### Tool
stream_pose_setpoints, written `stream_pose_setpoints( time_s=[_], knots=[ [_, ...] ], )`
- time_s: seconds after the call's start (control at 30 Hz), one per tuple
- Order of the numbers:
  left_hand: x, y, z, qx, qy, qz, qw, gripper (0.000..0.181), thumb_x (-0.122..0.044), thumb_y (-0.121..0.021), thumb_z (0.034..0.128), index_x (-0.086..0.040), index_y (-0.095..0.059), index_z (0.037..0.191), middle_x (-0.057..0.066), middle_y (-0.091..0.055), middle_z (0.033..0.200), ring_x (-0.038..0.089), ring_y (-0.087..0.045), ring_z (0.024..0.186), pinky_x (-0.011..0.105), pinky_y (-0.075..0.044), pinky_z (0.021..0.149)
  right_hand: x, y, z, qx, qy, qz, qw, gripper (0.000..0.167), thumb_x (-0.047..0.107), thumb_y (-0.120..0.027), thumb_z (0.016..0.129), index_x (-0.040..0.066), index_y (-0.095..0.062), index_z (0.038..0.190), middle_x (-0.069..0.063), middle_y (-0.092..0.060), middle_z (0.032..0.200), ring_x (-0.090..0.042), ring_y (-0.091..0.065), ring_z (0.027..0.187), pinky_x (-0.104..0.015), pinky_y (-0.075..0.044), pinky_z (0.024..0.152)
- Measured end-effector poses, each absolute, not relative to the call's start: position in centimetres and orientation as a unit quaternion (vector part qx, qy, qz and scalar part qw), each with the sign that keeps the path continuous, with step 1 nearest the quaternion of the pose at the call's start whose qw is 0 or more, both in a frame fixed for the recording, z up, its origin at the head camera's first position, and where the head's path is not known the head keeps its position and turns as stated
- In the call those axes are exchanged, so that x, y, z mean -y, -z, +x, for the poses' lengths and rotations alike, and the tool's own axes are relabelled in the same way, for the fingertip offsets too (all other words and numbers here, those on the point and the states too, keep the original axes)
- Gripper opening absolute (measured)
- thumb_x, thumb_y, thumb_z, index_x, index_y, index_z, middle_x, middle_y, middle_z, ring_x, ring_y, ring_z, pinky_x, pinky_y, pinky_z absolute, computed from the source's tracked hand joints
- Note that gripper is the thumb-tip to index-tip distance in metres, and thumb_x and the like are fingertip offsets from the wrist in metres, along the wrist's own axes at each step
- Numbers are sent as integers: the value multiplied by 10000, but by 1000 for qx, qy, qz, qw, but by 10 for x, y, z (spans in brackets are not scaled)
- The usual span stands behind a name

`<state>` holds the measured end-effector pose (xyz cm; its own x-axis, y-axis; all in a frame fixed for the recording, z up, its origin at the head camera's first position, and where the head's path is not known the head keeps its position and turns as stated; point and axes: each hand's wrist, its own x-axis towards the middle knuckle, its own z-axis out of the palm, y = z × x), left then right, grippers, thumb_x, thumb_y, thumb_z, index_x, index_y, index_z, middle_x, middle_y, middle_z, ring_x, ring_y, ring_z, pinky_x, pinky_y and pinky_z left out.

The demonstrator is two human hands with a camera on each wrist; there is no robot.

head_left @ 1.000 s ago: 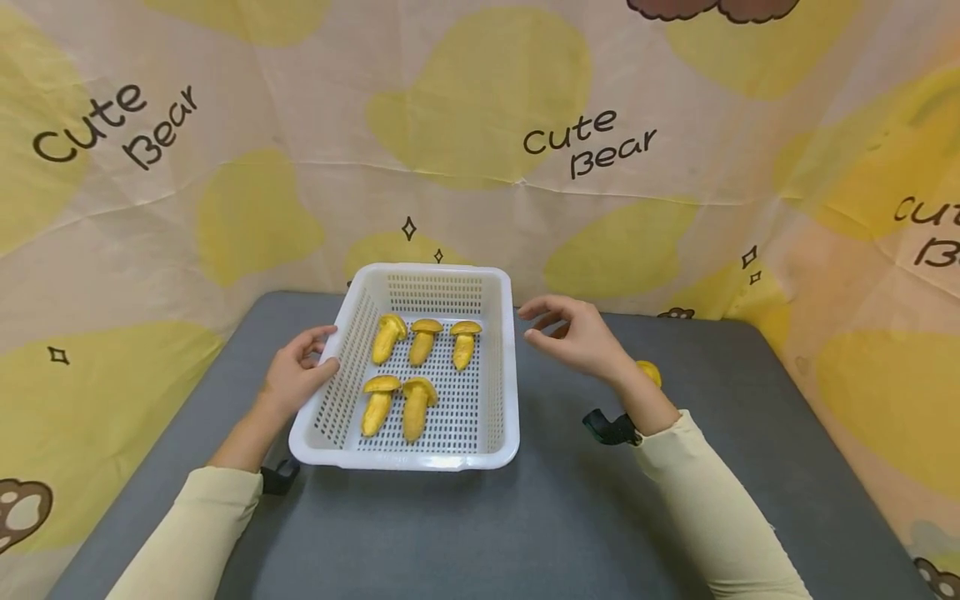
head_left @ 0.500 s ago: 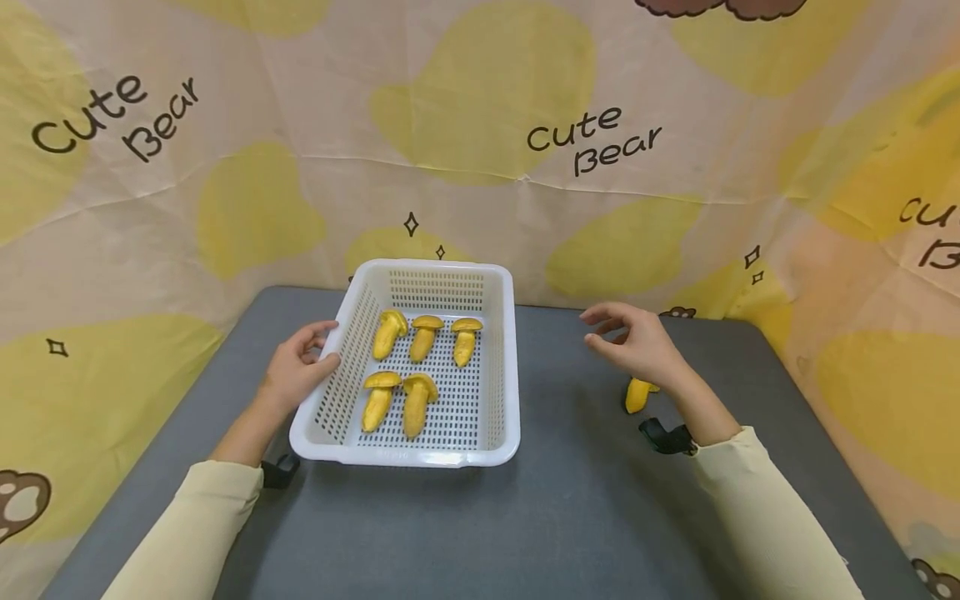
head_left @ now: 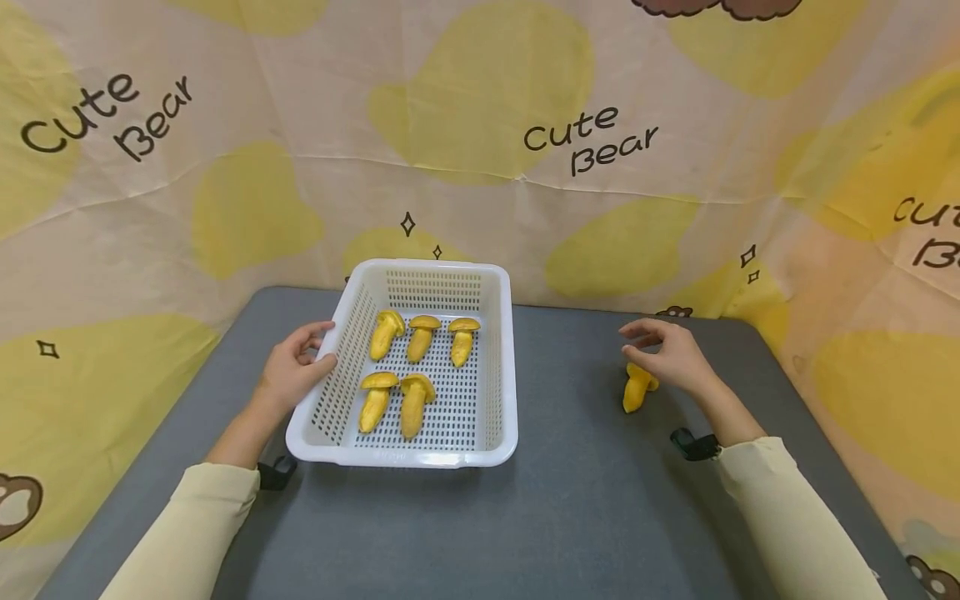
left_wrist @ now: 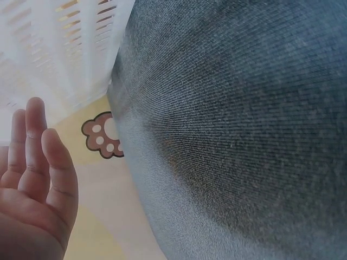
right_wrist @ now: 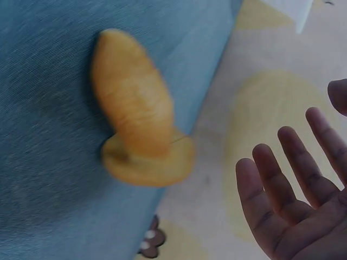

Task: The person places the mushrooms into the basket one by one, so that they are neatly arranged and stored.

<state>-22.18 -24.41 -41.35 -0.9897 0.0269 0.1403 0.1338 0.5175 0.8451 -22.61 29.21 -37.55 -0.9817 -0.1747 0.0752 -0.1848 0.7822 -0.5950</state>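
My left hand (head_left: 291, 369) is at the left rim of a white perforated plastic basket (head_left: 498, 450), thumb and forefinger touching the rim. In the left wrist view, its other fingers extend beside the outer wall. Several yellow-brown mushrooms (head_left: 412, 408) lie inside in two rows. At the right, another mushroom (head_left: 637, 390) lies on the table, cap toward the back. Above its cap hovers my right hand (head_left: 670, 354), fingers loosely bent and holding nothing. The right wrist view shows that mushroom (right_wrist: 133, 97) apart from the spread fingers (right_wrist: 265, 173).
A grey cloth-covered table (head_left: 570, 517) lies under everything. Behind it hangs a printed fabric backdrop (head_left: 480, 100) with yellow patches and lettering, which also runs along both sides. Dark camera mounts (head_left: 694, 445) sit at the wrists.
My right hand has moved right, away from the basket's side, and come down over the loose mushroom, uncovering more of it. The left hand has stayed at the basket rim.
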Motion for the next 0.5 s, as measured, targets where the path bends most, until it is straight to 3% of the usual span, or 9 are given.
stream_pose_setpoints(
  time_s=[0.5],
  knots=[
    [244, 415, -223, 871, 486, -45, 61, 509, -79, -562, 890, -56, -454, 1388, 195, -569, 1036, 21, -625, 628, 260, -566, 548, -319, 404, -234, 959, -271, 63, -52, 439, 298, -597, 932, 60, -572, 1300, -246, -564, 1303, -429, -560, 1135, -486, -548, 809]
  ],
)
